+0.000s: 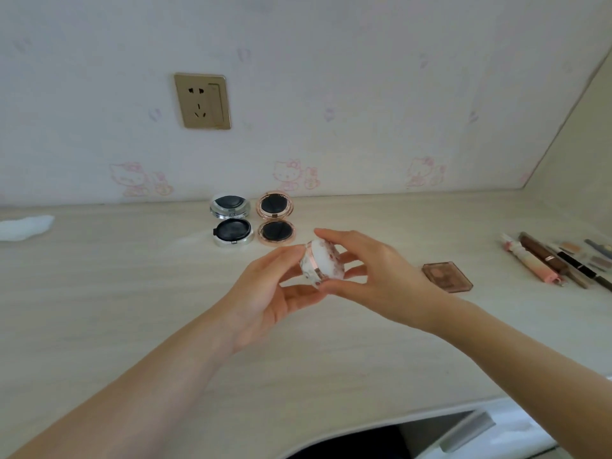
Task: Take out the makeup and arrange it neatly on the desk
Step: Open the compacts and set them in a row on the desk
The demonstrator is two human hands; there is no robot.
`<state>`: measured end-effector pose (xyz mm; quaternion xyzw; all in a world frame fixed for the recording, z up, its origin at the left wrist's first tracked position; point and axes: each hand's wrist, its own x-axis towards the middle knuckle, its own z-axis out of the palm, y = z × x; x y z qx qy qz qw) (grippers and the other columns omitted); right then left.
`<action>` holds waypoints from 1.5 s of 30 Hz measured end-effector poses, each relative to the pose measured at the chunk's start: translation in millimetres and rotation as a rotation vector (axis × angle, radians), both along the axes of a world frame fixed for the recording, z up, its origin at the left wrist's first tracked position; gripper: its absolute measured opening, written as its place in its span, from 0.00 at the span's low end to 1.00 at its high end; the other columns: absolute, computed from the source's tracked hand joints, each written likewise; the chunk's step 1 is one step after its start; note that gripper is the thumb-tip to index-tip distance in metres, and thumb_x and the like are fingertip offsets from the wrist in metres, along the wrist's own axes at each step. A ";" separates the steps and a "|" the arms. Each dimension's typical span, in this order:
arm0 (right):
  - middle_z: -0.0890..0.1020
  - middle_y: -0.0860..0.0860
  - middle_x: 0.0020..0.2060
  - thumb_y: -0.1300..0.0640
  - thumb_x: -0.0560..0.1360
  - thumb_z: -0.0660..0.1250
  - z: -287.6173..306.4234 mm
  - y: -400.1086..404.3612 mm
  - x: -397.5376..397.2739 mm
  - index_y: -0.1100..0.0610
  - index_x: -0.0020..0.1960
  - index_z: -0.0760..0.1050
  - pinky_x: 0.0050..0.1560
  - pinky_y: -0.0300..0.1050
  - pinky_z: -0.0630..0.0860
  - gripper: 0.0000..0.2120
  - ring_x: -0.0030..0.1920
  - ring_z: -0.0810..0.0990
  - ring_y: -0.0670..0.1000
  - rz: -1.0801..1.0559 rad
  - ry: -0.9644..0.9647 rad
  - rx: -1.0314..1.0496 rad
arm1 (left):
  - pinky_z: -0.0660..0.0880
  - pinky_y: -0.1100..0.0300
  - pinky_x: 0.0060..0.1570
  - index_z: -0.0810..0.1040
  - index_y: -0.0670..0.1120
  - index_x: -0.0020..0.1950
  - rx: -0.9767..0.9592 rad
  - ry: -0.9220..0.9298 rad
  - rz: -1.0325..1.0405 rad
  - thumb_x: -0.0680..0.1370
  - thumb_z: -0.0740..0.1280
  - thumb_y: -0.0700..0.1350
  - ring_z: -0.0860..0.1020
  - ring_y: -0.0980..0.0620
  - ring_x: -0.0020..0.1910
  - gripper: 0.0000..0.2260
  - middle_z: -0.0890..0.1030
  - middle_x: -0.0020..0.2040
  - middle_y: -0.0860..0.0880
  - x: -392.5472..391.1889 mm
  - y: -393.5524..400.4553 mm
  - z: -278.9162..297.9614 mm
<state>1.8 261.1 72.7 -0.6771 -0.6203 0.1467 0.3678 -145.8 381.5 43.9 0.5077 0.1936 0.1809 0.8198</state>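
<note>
Both hands are gripping the jar [318,264] in the air, just in front of the open rose compact [275,217]: left hand [265,293] fingers curling under it, right hand [374,276] pinching the lid. Risk: the lid popping loose, spilling powder.

Soft, even daylight fills the frame, bright but not harsh, with the palest wash across the wall [331,94] in the upper half. Shadows are faint: only a weak grey smudge lies on the desk [132,293] under the arms near the centre. Small glints sit on the rims of the two open compacts [253,220] above centre. Wide-angle distortion bends the desk's edges toward the corners. Detail is slightly soft overall, smeared most at the far right.
</note>
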 end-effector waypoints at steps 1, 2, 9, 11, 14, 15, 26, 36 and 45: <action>0.75 0.40 0.58 0.49 0.70 0.74 -1.0 1.4 -2.1 0.41 0.70 0.66 0.52 0.34 0.77 0.31 0.52 0.77 0.38 0.002 0.008 -0.001 | 0.79 0.50 0.52 0.76 0.43 0.64 -0.005 -0.005 0.011 0.80 0.63 0.49 0.80 0.39 0.51 0.16 0.80 0.60 0.40 -2.6 0.5 -0.8; 0.75 0.40 0.58 0.48 0.70 0.74 -2.0 2.7 -3.9 0.40 0.69 0.67 0.51 0.33 0.77 0.30 0.52 0.77 0.38 0.003 0.019 -0.002 | 0.79 0.51 0.51 0.76 0.43 0.64 -0.006 -0.011 0.017 0.80 0.63 0.49 0.80 0.39 0.50 0.16 0.80 0.60 0.40 -4.7 0.3 -1.3; 0.78 0.35 0.52 0.41 0.69 0.71 -3.5 6.1 -11.5 0.35 0.59 0.71 0.44 0.29 0.75 0.20 0.44 0.80 0.39 -0.075 0.107 -0.052 | 0.79 0.52 0.49 0.78 0.46 0.61 0.115 0.039 0.039 0.70 0.70 0.54 0.82 0.43 0.49 0.21 0.82 0.55 0.41 -15.0 -3.3 0.3; 0.79 0.38 0.52 0.39 0.69 0.70 -3.8 6.8 -12.9 0.39 0.60 0.73 0.43 0.32 0.76 0.21 0.41 0.81 0.40 -0.093 0.139 -0.072 | 0.79 0.53 0.49 0.78 0.44 0.60 0.102 0.036 0.045 0.69 0.70 0.53 0.82 0.43 0.51 0.23 0.82 0.56 0.41 -15.8 -4.4 -0.3; 0.81 0.41 0.51 0.38 0.69 0.69 -3.8 8.8 -16.6 0.42 0.60 0.75 0.44 0.41 0.80 0.21 0.40 0.83 0.42 -0.093 0.211 -0.103 | 0.78 0.49 0.55 0.77 0.41 0.61 0.072 -0.012 0.051 0.74 0.68 0.50 0.81 0.37 0.54 0.19 0.81 0.57 0.38 -17.1 -4.9 -1.2; 0.81 0.42 0.51 0.39 0.69 0.69 -3.5 8.9 -17.8 0.43 0.61 0.75 0.43 0.42 0.81 0.21 0.40 0.83 0.43 -0.089 0.251 -0.126 | 0.78 0.47 0.56 0.77 0.41 0.62 0.073 -0.021 0.053 0.75 0.67 0.49 0.81 0.35 0.54 0.18 0.81 0.57 0.38 -17.9 -5.1 -1.3; 0.78 0.37 0.53 0.43 0.68 0.73 3.0 6.7 -29.4 0.43 0.63 0.72 0.45 0.28 0.75 0.25 0.46 0.79 0.36 -0.140 0.045 -0.121 | 0.79 0.51 0.52 0.77 0.45 0.61 0.061 0.003 0.061 0.72 0.71 0.45 0.82 0.39 0.53 0.18 0.82 0.57 0.42 -24.7 -6.2 -11.4; 0.82 0.40 0.49 0.45 0.65 0.75 12.4 13.5 -28.4 0.45 0.56 0.78 0.46 0.36 0.79 0.21 0.46 0.81 0.38 -0.102 -0.059 -0.175 | 0.80 0.49 0.49 0.74 0.35 0.61 -0.078 -0.060 0.138 0.67 0.74 0.39 0.81 0.37 0.54 0.24 0.78 0.60 0.35 -25.0 -6.2 -18.7; 0.81 0.34 0.49 0.53 0.67 0.76 16.4 20.1 -19.0 0.44 0.56 0.79 0.47 0.23 0.72 0.19 0.50 0.80 0.34 0.011 0.059 -0.220 | 0.80 0.50 0.47 0.75 0.35 0.59 -0.038 -0.071 0.180 0.64 0.75 0.37 0.81 0.36 0.53 0.24 0.75 0.63 0.35 -26.3 -2.2 -22.4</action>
